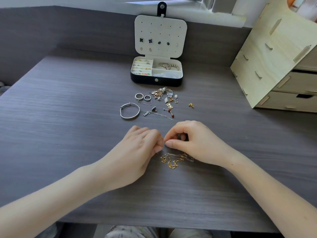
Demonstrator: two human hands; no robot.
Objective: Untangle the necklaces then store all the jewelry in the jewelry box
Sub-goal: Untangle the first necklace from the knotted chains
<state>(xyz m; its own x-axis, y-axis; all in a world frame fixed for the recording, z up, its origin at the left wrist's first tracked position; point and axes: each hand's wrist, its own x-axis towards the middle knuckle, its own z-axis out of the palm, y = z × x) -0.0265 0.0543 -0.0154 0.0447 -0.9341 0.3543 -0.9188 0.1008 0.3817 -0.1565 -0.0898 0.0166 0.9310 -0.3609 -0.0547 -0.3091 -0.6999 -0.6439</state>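
A tangle of gold and silver necklace chains [175, 159] lies on the dark table between my hands. My left hand [139, 152] and my right hand [192, 141] meet just above it, each pinching a thin chain with thumb and forefinger. Farther back lie loose pieces: a silver bangle [129, 111], two rings [142, 97], a silver "love" necklace [154, 114], a heap of gold and silver pendants [163, 94] and a gold earring [191, 105]. The black jewelry box [156, 81] stands open behind them, studs pinned in its lid and bracelets in a compartment.
A pale wooden drawer unit [277, 66] stands at the right back of the table [68, 117]. A grey wall panel runs along the back behind the box. The table's front edge is close to my forearms.
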